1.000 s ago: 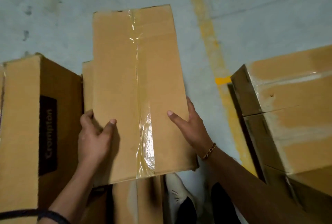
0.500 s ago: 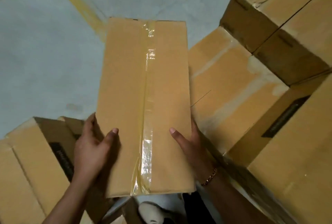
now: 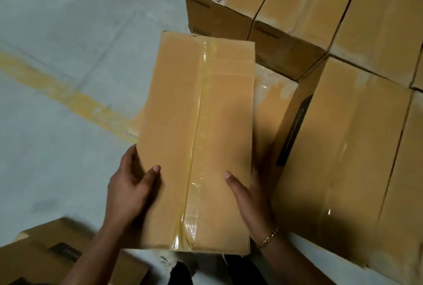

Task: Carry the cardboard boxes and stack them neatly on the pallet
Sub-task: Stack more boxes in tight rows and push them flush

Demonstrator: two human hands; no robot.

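The left hand (image 3: 130, 188) grips the box (image 3: 196, 124) at its near left edge, with the thumb flat on the top face and the fingers curled round the side. The right hand (image 3: 249, 202) holds the near right edge in the same way, thumb on top, the other fingers hidden below. A gold bracelet (image 3: 266, 237) is on its wrist.

The box is held in the air before the person, its long side pointing away, just left of a stack (image 3: 343, 136) of similar boxes. Below is a grey concrete floor (image 3: 57, 33) with a worn yellow line (image 3: 68, 99) that passes behind the box. One more carton (image 3: 45, 259) stands at the lower left.

The box is plain brown cardboard, long and narrow. Clear tape (image 3: 196, 138) closes its middle seam and is wrinkled at the near end.
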